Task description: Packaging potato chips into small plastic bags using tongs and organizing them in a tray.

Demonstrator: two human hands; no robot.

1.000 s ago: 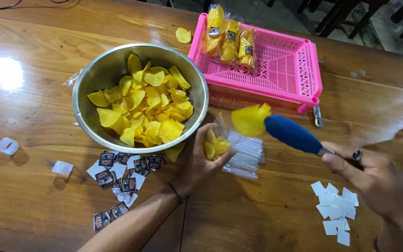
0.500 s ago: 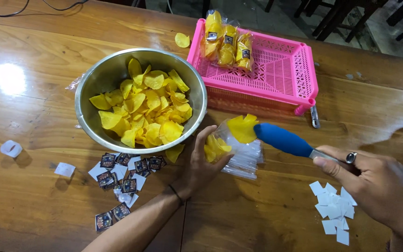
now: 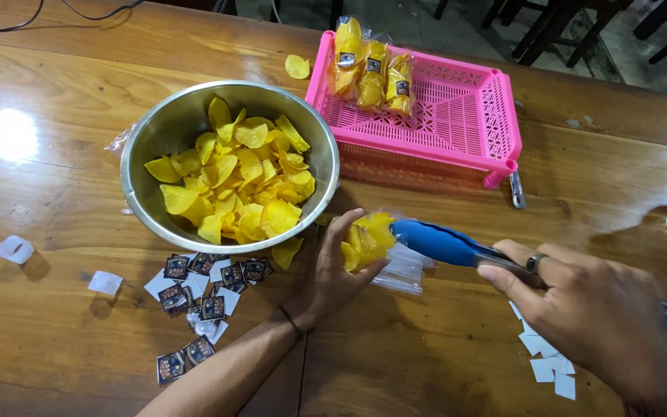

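Two hands at work just right of the steel bowl: left hand grips a small clear bag of yellow chips, right hand squeezes blue tongs, tips touching the bag's mouth. Pink basket beyond the bowl, on the surface.

Glossy wooden table, dark chair legs beyond.

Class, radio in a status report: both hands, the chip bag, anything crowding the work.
Left hand grips small clear bag of yellow chips. Right hand squeezes blue tongs, tips at bag mouth. Steel bowl close on the left; nothing blocking.
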